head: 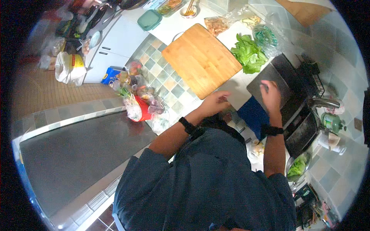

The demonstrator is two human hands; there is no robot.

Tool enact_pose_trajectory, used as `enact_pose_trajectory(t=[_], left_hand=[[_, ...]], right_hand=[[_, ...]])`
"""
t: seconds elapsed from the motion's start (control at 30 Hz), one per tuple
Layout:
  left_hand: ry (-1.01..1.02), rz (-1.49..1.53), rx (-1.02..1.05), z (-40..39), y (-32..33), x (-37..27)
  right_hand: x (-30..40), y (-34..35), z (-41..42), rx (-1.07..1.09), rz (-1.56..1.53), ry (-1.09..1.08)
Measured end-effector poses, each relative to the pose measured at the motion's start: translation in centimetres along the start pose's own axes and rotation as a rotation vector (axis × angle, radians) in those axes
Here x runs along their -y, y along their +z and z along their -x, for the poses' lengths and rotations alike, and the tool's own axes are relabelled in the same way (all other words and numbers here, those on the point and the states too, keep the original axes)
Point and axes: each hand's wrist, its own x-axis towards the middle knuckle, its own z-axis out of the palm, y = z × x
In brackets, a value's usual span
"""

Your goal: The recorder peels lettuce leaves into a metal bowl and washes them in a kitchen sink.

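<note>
My left hand (pixel 216 103) is just off the near corner of a wooden cutting board (pixel 202 60), its fingers apart and nothing seen in them. Farther right, my right hand (pixel 271 96) hovers over a flat dark panel (pixel 267 78) beside the black sink (pixel 302 130). Its fingers are spread and slightly blurred, with no object visible between them. A bunch of green leaf lettuce (pixel 249 54) lies on the white counter (pixel 231 86), past the board's right edge. Below my right hand is a dark blue surface (pixel 253 115), perhaps cloth.
Behind the board lie a bag of meat-like food (pixel 216 25), a bowl with chopsticks (pixel 188 11) and a green lid (pixel 149 20). A faucet (pixel 323 102) juts over the sink. More greens fill a bowl (pixel 299 167) at right. Bagged groceries (pixel 141 106) stand at left.
</note>
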Motion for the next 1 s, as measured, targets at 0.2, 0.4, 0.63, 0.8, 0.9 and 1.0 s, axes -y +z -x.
enact_pose_trajectory(t=[0.2,0.4,0.63,0.8,0.9,1.0], left_hand=[[-0.026,0.119,-0.618,4.3,-7.1,6.7],[-0.215,0.378,-0.789,7.2,-14.6,13.2],[-0.324,0.48,-0.764,11.4,-22.6,18.2],[-0.459,0.413,-0.722,10.8,-25.7,19.4],[-0.448,0.433,-0.671,9.2,-26.2,19.7],[-0.447,0.446,-0.61,6.9,-25.1,18.6]], right_hand=[[13.6,10.4,-3.9,0.157,-0.221,-0.298],[22.0,22.4,-9.9,0.172,-0.063,-0.386],[23.0,26.5,-12.1,0.175,0.143,-0.407],[21.8,23.9,-11.6,0.206,-0.209,-0.298],[18.3,20.7,-9.7,-0.014,-0.17,-0.26],[15.0,13.5,-6.3,-0.11,-0.288,0.235]])
